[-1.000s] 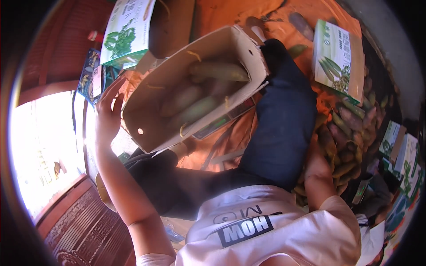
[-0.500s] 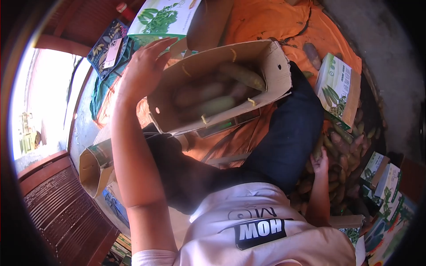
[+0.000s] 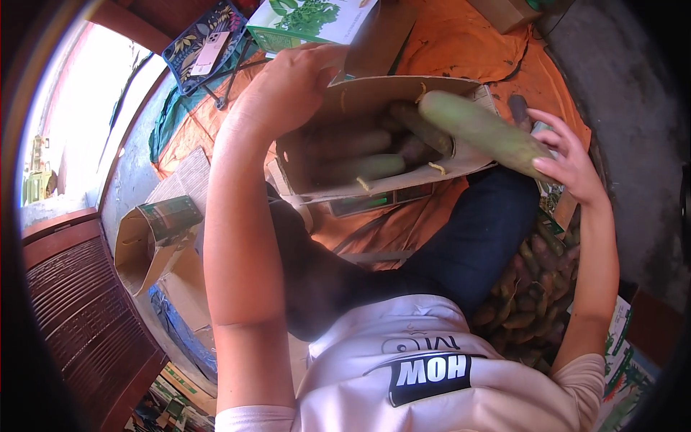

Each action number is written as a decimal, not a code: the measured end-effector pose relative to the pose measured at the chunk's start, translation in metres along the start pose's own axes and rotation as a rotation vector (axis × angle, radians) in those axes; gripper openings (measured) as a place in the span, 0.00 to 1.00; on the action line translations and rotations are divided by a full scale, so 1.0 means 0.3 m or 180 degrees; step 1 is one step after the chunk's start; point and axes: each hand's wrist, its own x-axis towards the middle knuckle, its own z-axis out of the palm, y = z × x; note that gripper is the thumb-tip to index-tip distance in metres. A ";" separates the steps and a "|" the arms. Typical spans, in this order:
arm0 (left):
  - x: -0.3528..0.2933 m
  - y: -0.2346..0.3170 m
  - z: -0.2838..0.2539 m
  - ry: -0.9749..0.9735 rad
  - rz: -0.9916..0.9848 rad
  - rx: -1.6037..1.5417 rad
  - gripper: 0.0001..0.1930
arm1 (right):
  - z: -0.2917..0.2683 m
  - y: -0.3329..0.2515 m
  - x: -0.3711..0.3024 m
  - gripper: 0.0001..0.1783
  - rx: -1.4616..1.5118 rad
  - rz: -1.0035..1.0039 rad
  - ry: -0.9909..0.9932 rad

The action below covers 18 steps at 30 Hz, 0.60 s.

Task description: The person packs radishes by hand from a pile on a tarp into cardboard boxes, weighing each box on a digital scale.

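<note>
A long, thick green radish (image 3: pixel 482 129) is gripped at its near right end by my right hand (image 3: pixel 572 162). It slants across the right end of an open cardboard box (image 3: pixel 381 93) in front of me. Several more radishes (image 3: pixel 374 167) lie inside, partly in shadow. At the box's far left corner is my left hand (image 3: pixel 299 83), its fingers bent around the rim; part of the grip is hidden. Short yellow cord loops (image 3: pixel 437 168) poke through the box's long walls.
Radishes are heaped (image 3: pixel 529 288) beside my right leg. A printed carton (image 3: pixel 309 21) stands beyond the box, and a phone (image 3: pixel 210 54) lies on a patterned stool at the far left. An opened carton (image 3: pixel 144 245) is at my left. Orange sheeting (image 3: pixel 461 43) covers the floor.
My right hand has risen from the heap beside my leg to the box's right end, bringing up a green radish. My left hand remains at the box's far left corner.
</note>
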 end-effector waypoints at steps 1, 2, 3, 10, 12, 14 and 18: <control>-0.005 -0.002 -0.004 -0.0067 -0.0082 0.0054 0.19 | 0.049 -0.017 0.088 0.42 0.0044 0.0037 -0.0350; -0.003 -0.004 -0.002 -0.0040 -0.0080 0.0021 0.19 | 0.087 -0.031 0.161 0.41 -0.0153 0.0157 -0.0590; 0.001 0.000 -0.004 -0.0064 -0.0115 0.0037 0.19 | 0.130 -0.019 0.230 0.40 -0.0316 0.0276 -0.0841; -0.015 -0.031 -0.002 0.0116 -0.0177 0.0077 0.19 | 0.450 0.091 0.509 0.37 -0.0175 0.0543 -0.1713; -0.011 -0.024 -0.010 0.0068 -0.0183 0.0072 0.19 | 0.488 0.173 0.542 0.35 -0.0120 0.0420 -0.1695; 0.009 -0.007 -0.015 0.0021 -0.0146 0.0045 0.19 | 0.485 0.260 0.576 0.30 -0.1109 -0.0030 -0.0996; 0.003 -0.021 -0.017 -0.0053 -0.0028 0.0036 0.19 | 0.441 0.138 0.504 0.21 -0.0228 -0.0498 -0.0321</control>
